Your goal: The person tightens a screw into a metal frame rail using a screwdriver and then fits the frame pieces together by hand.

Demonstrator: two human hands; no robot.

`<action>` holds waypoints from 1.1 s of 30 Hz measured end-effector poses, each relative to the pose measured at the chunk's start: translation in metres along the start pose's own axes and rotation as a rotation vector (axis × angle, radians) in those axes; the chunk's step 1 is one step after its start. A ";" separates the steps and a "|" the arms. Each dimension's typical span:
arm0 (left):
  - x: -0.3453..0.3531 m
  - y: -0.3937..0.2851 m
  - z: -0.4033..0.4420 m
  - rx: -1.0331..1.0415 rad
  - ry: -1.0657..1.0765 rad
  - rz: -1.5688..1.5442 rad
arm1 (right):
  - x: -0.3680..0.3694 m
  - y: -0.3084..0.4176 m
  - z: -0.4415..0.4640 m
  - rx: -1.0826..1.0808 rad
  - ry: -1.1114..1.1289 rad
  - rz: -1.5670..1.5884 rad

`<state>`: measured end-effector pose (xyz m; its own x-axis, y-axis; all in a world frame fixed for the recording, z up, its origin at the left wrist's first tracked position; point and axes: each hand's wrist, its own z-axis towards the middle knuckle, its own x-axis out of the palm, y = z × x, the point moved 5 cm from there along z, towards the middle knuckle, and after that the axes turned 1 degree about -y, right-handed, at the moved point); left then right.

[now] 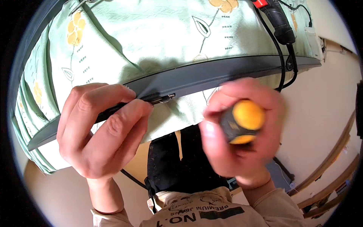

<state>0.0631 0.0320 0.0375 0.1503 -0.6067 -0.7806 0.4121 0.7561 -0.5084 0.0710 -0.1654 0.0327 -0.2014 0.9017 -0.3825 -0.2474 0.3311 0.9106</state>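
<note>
The right hand [267,132] wraps a yellow-black handle [247,115] (its end domed).

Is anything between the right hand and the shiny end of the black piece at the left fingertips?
Nothing visible stands between the right hand and the shiny end; the black cable crosses the grey bar farther right, outside that gap.
</note>
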 end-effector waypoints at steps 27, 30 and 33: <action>0.000 0.006 -0.005 -0.033 -0.022 -0.034 | -0.032 0.042 -0.002 -0.450 -0.125 -0.333; 0.000 0.006 -0.005 -0.044 -0.025 -0.034 | -0.031 0.042 -0.001 -0.466 -0.083 -0.336; 0.001 0.006 -0.005 -0.042 -0.022 -0.033 | -0.031 0.040 -0.001 -0.456 -0.105 -0.377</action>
<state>0.0607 0.0373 0.0320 0.1573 -0.6361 -0.7554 0.3793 0.7452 -0.5485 0.0664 -0.1802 0.0807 0.0682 0.7756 -0.6275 -0.6700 0.5016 0.5472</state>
